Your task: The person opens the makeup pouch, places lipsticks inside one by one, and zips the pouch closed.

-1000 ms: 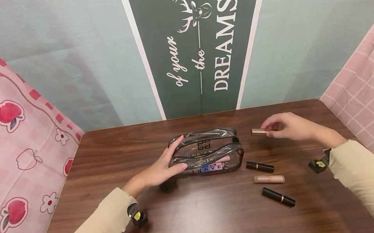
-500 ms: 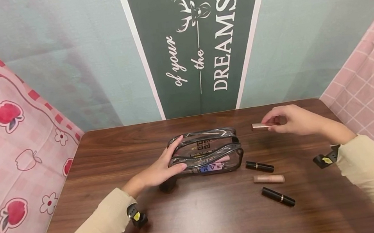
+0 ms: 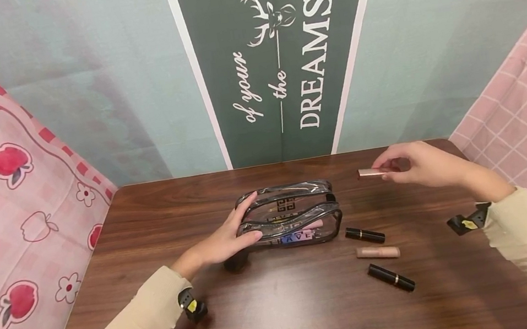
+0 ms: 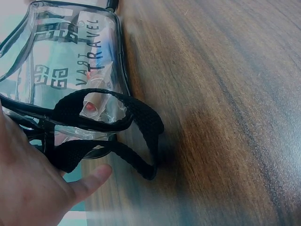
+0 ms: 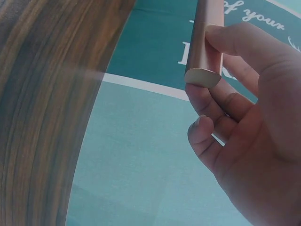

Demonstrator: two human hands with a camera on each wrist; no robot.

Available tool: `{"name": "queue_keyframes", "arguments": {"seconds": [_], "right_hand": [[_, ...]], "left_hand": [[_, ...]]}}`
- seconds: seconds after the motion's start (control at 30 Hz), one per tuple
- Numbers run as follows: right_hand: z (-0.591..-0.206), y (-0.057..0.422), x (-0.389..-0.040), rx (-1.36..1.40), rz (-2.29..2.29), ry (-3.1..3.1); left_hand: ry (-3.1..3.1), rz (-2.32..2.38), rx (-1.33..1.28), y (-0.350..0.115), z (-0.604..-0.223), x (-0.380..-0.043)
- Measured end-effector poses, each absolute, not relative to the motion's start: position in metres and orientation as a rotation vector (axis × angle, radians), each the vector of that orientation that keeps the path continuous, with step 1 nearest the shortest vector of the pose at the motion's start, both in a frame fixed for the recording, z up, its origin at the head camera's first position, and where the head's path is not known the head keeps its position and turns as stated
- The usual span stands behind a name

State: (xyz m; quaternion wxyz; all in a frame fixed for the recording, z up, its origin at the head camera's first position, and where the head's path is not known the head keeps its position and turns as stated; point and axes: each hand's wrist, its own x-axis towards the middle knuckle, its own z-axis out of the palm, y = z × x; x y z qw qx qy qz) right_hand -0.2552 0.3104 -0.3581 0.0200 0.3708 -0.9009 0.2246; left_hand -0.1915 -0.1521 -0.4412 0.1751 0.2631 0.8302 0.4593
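A clear zippered cosmetic pouch (image 3: pixel 310 213) with black trim lies in the middle of the table, its top parted. Several small items show inside it, among them a pink tube and a blue-and-white one. My left hand (image 3: pixel 225 239) rests on the pouch's left end, fingers and thumb spread across the two edges of the opening. A black strap loop (image 4: pixel 146 120) sticks out from that end in the left wrist view. Right of the pouch, my right hand (image 3: pixel 421 166) pinches a rose-gold lipstick (image 5: pixel 205 52) between thumb and fingers, raised above the table.
Three tubes lie right of the pouch: a black lipstick (image 3: pixel 365 235), a beige tube (image 3: pixel 378 252) and another black tube (image 3: pixel 391 277). The wooden table (image 3: pixel 283 317) ends at a fabric backdrop (image 3: pixel 137 120), with pink cloth at both sides.
My right hand has lifted the rose-gold lipstick and moved slightly back and to the right with it. The left hand and pouch have stayed in place.
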Motion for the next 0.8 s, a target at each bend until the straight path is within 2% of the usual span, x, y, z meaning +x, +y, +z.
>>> {"name": "queue_keyframes", "arguments": {"seconds": [0.8], "right_hand": [[-0.343, 0.293, -0.256, 1.294, 0.671, -2.675]], "left_hand": [[2.353, 1.296, 0.733, -0.152, -0.441, -0.192]]}}
